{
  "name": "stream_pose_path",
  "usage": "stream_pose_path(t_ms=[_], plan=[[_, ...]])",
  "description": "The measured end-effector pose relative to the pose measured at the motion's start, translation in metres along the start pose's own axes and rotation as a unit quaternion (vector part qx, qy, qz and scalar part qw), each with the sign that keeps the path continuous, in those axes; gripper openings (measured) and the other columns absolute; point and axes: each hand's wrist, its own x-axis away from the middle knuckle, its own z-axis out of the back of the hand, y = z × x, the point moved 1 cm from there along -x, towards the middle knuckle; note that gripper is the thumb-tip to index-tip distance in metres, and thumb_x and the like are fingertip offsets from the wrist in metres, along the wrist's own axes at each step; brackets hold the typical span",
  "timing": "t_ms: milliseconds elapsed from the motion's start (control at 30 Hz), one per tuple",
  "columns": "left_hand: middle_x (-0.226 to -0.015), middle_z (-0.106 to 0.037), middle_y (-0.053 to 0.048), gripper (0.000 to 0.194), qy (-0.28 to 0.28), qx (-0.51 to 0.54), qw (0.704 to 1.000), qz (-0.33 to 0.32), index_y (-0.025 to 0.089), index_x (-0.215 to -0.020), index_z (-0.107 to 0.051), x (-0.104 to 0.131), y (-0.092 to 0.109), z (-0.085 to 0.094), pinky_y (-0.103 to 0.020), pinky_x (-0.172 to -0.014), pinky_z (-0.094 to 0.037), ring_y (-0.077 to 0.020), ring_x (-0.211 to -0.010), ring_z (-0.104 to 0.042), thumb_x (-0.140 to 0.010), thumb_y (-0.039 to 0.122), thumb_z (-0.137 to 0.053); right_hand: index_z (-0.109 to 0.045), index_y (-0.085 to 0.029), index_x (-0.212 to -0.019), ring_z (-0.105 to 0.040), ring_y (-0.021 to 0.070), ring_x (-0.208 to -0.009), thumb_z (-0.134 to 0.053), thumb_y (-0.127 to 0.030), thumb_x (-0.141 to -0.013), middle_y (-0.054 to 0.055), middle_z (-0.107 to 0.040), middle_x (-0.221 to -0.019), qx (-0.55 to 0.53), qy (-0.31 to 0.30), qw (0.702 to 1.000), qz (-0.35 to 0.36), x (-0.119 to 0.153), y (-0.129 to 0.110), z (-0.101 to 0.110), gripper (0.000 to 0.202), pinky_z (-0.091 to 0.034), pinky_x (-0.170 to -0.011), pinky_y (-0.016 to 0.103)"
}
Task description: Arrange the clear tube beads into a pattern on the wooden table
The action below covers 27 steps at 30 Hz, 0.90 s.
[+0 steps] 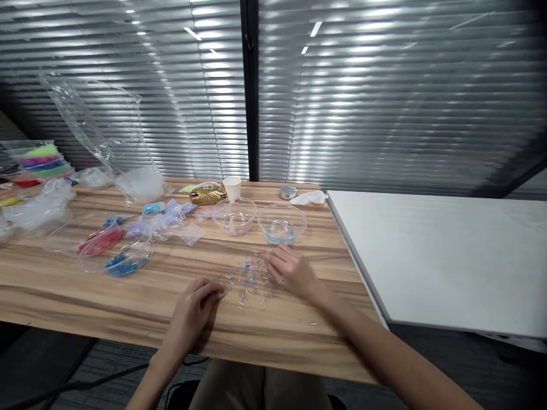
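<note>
Left hand (190, 310): on the near side of the wooden table (141, 310), thumb and forefinger drawn together at the left edge of the scattered pieces; whether anything is pinched there, cannot tell.

Right hand (294, 273): fingers bent down over the right side of the same scatter; grip hidden, cannot tell whether a piece is grasped.

Head view, contents:
- Small pieces (250, 276), thin, tube-like, clear with bluish and pinkish ones: spread loosely between the hands, lying at various angles. One stray piece (313, 323), apart, below the right forearm.
- Clear bowl with bluish contents (282, 205): just beyond the right hand. Clear bowl with pale contents (213, 216): beside it, left.
- White cup (232, 187), gold packet (207, 195), round container (288, 193), white tissue (308, 197): behind.
- Small bags (171, 219): left of the bowls. Red contents (102, 241) and blue contents (128, 263): in clear dishes further left.

Risks, as judged: pieces so light and slim could slip from a fingertip pinch, or roll if a palm or wrist brushes them. Clear ones, faint against wood grain, may be overlooked. The stray could be swept off the near edge by a sleeve-less forearm. A knuckle lifting carelessly could nudge the bluish bowl.
</note>
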Motion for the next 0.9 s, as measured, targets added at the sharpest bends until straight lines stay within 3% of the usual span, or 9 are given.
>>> stream_pose_path(t_ms=[300,700,800,900], plan=[[-0.077,-0.061,-0.004,0.019,-0.068,-0.017,0.995,-0.068,0.021,-0.075,-0.059,0.004,-0.007,0.004,-0.027,-0.068,-0.047,-0.0186,-0.074,-0.058,-0.088,0.024,-0.046,-0.064,-0.013,-0.096,-0.058,0.0185,-0.079,-0.047,-0.011,-0.092,0.008,-0.066,-0.085,-0.037,0.007,0.999,-0.031,-0.001,0.000,-0.002,0.018,-0.048,-0.071,0.031],[-0.076,-0.057,-0.002,0.019,-0.118,-0.016,0.991,-0.054,0.021,-0.075,-0.051,0.008,-0.011,0.002,-0.027,-0.065,-0.045,-0.0182,-0.070,-0.053,-0.091,0.024,-0.041,-0.064,-0.013,-0.098,-0.059,0.0189,-0.077,-0.044,-0.015,-0.094,0.007,-0.067,-0.085,-0.038,0.001,0.997,-0.067,-0.001,0.003,0.001,0.021,-0.049,-0.070,0.031],[-0.074,-0.057,-0.001,0.017,-0.095,0.016,0.994,-0.053,0.021,-0.074,-0.052,0.003,-0.005,0.004,-0.025,-0.063,-0.044,-0.0170,-0.068,-0.053,-0.089,0.022,-0.043,-0.064,-0.013,-0.097,-0.059,0.0186,-0.077,-0.044,-0.014,-0.094,0.007,-0.067,-0.085,-0.036,0.018,0.997,-0.061,-0.001,0.001,0.000,0.020,-0.049,-0.070,0.030],[-0.066,-0.054,0.001,0.017,0.000,0.110,0.993,-0.032,0.019,-0.068,-0.053,-0.018,0.025,0.011,-0.023,-0.059,-0.042,-0.0143,-0.061,-0.051,-0.085,0.024,-0.050,-0.064,-0.013,-0.095,-0.059,0.0183,-0.076,-0.044,-0.014,-0.094,0.007,-0.067,-0.083,-0.037,0.025,0.997,-0.057,-0.002,0.001,-0.001,0.020,-0.048,-0.069,0.030]])
